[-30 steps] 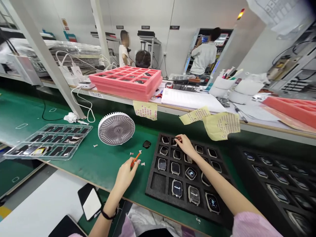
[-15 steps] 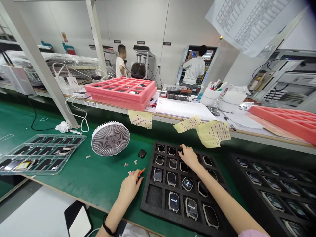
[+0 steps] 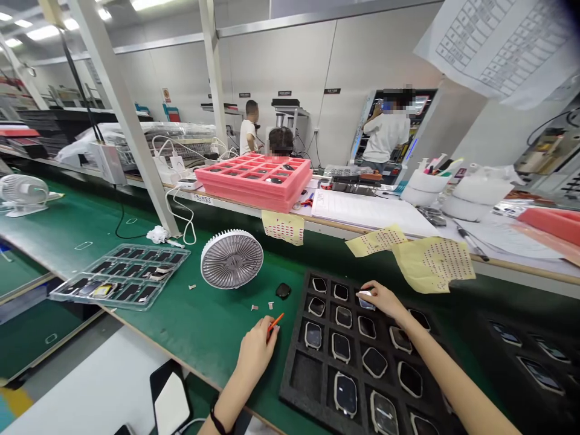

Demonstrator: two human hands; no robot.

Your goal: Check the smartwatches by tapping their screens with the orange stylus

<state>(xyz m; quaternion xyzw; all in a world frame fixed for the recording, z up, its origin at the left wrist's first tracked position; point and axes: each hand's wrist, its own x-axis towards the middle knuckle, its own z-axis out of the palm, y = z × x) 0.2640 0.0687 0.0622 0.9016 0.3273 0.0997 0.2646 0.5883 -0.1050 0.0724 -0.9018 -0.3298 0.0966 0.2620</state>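
Observation:
My left hand (image 3: 256,349) rests on the green mat, its fingers closed around a thin orange stick-like tool (image 3: 275,322). My right hand (image 3: 384,302) is over the far row of a black foam tray (image 3: 294,386), with thumb and fingers on the edges of a smartwatch (image 3: 366,300) that catches the light. Several other strapless smartwatches, such as one with a dark screen (image 3: 345,394), sit face up in the tray's slots. The near-left slot (image 3: 307,373) holds no watch. Beyond my left hand lie a small black rounded part (image 3: 283,290) and small pinkish pieces (image 3: 270,306).
A white fan (image 3: 232,260) stands behind my left hand. Left of it lies a clear plastic tray (image 3: 149,296) of dark parts. A second black tray (image 3: 507,377) of watches is at right. Pink foam trays (image 3: 258,187) sit on the shelf. People are in the background.
The view has swung left and up. Between my right fingers a watch now shows, bright and slightly tilted. A lit dial in the tray has gone dark. My left hand still holds the orange tool.

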